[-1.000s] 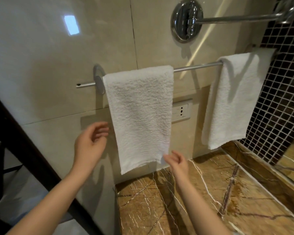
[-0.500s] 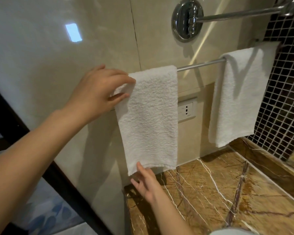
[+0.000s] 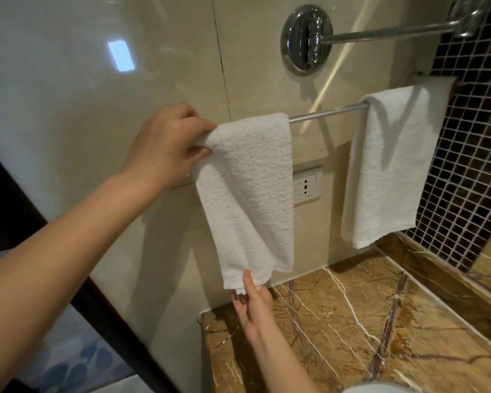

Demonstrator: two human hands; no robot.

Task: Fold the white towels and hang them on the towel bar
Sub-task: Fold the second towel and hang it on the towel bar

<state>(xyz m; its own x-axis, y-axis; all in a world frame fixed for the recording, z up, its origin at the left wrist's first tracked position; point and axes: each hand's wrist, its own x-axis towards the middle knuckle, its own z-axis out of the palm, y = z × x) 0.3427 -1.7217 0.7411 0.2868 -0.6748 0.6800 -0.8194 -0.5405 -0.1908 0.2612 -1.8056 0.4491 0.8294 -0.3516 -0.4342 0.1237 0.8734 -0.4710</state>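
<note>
Both hung; final straightening looked to be in hand.
The near towel (image 3: 247, 194) draped over the bar (image 3: 326, 113), top corner clenched in the left hand (image 3: 165, 146); the right hand (image 3: 254, 304), fingers straight, touched the hem well below that grip. The second towel (image 3: 391, 165) hung further right of it. Next probably called for a gentle levelling tug.
</note>
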